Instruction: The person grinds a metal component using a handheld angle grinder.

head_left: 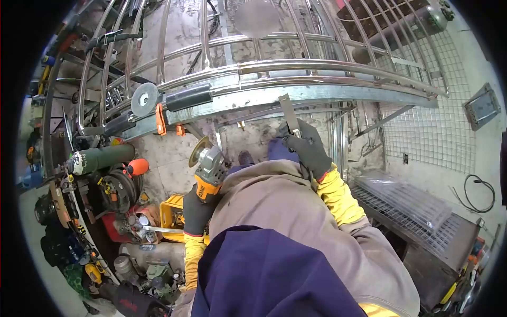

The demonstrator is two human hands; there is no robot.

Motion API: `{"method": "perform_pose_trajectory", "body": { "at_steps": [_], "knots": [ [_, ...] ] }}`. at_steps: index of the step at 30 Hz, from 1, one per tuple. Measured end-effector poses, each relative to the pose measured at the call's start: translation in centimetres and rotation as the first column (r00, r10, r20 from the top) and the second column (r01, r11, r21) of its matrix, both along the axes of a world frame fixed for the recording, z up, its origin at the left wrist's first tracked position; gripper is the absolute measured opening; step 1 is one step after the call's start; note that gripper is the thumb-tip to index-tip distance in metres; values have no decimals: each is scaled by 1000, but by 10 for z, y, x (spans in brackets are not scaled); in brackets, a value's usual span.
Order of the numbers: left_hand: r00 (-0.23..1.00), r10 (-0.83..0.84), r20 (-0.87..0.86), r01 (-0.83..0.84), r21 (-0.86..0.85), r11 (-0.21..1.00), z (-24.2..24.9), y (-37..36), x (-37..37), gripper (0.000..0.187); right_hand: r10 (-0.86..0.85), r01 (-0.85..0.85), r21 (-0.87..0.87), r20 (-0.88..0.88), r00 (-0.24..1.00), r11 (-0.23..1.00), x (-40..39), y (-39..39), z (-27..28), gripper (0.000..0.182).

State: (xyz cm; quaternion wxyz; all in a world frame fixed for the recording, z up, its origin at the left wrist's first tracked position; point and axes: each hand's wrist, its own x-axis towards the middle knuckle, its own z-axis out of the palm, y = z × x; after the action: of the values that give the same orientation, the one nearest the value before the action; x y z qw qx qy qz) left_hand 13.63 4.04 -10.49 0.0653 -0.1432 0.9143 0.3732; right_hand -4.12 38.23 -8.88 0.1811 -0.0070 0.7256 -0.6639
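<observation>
Gloved left hand (pixel 198 214) gripping yellow angle grinder (pixel 207 169), lettering on it unreadable, gloved right hand (pixel 309 150) pinching flat metal strip (pixel 289 113) against steel frame (pixel 317 90)

Grinder (pixel 208 169): handle hidden inside gloved left hand (pixel 196 214). Metal strip (pixel 289 113): lower end hidden by right hand (pixel 309 150). Floor clutter (pixel 132 253): too small to identify.

The railing (pixel 274 79) stretches across in front, above both hands. The left hand (pixel 196 214) grips a grinder (pixel 207 169) below it; to the right, the right hand (pixel 309 150) holds a strip (pixel 289 113) up against the railing. Tools (pixel 105 185) lie left, a mesh rack (pixel 417 206) right.
</observation>
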Motion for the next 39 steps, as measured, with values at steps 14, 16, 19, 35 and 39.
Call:
{"method": "perform_pose_trajectory", "body": {
  "at_steps": [14, 16, 19, 35, 39],
  "knots": [
    [998, 31, 53, -37, 99, 994, 10, 6, -4, 45, -73, 73, -22, 17, 997, 997, 11, 3, 7, 32],
    [999, 29, 46, -33, 100, 994, 11, 7, -5, 44, -83, 83, -19, 21, 996, 996, 12, 5, 4, 32],
    [999, 33, 36, -38, 138, 990, 13, 9, -7, 44, -95, 95, -17, 39, 995, 995, 13, 7, 6, 32],
    [999, 41, 31, -46, 196, 980, 9, 6, -4, 41, -92, 92, 1, 27, 995, 996, 17, 8, 2, 34],
    [998, 59, 27, -63, 213, 975, 8, 4, -3, 40, -88, 90, -51, 52, 995, 995, 13, 7, 3, 34]
  ]
}}
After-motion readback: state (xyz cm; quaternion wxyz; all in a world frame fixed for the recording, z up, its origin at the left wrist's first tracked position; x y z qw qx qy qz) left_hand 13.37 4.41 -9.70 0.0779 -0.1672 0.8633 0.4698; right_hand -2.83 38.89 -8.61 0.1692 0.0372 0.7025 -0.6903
